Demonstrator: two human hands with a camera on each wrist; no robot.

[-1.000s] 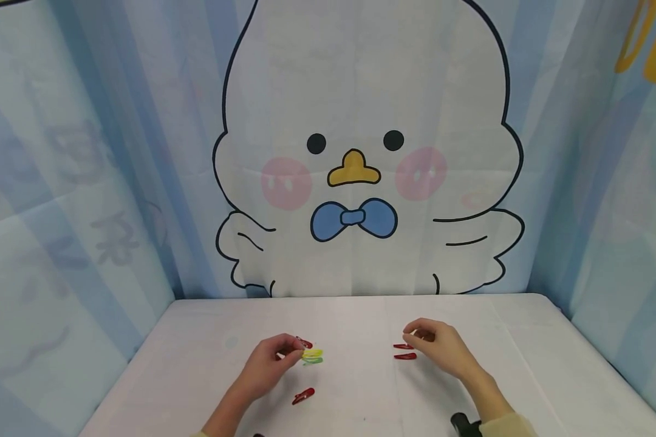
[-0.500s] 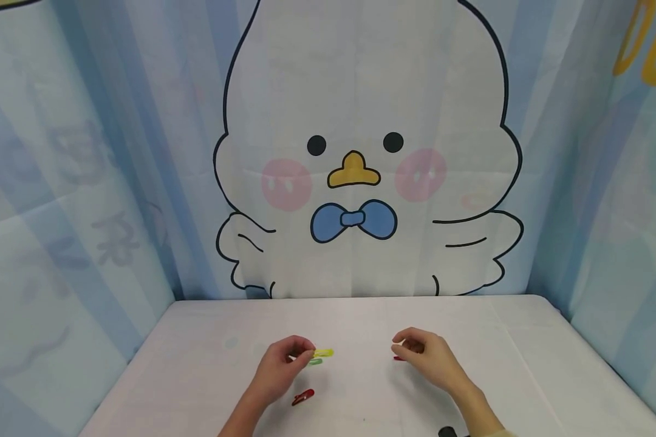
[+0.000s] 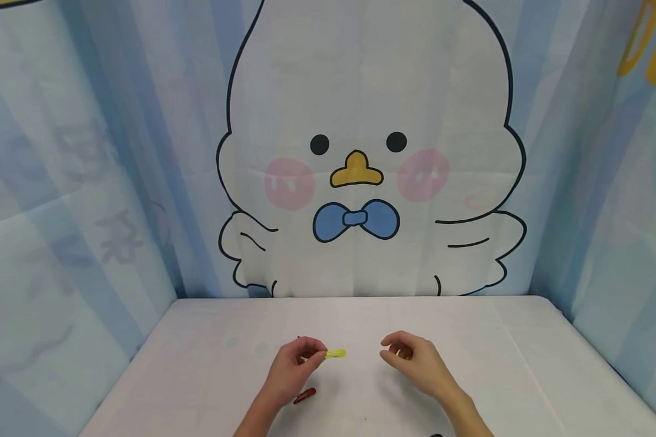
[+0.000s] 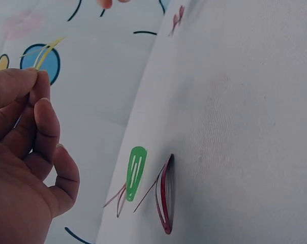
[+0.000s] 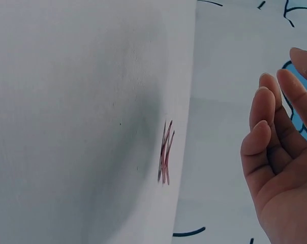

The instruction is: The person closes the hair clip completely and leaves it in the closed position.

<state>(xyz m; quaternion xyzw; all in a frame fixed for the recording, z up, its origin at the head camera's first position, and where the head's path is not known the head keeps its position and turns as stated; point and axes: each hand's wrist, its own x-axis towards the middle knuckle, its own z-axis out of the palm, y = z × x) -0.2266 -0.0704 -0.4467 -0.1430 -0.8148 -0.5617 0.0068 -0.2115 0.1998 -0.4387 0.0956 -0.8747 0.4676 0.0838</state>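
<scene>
My left hand (image 3: 295,371) pinches a yellow snap hair clip (image 3: 336,353) between thumb and forefinger, above the table. The left wrist view shows this clip's prongs spread apart. Below that hand lie a green snap hair clip (image 4: 136,173), a dark red hair clip (image 4: 166,201) beside it, and part of another red one behind the green. My right hand (image 3: 415,365) hovers opposite, fingers loosely bent, thumb and forefinger apart, holding nothing. Several dark red hair clips (image 5: 165,155) lie grouped on the table under it, hidden by the hand in the head view.
The white-covered table (image 3: 525,370) runs back to a curtain (image 3: 355,261) printed with a cartoon bird. Curtains also close off both sides. One red clip (image 3: 305,396) lies just in front of my left hand.
My left hand has moved right with the yellow clip, away from the green one. My right hand has drifted left, towards it, and now covers the red clips on that side.
</scene>
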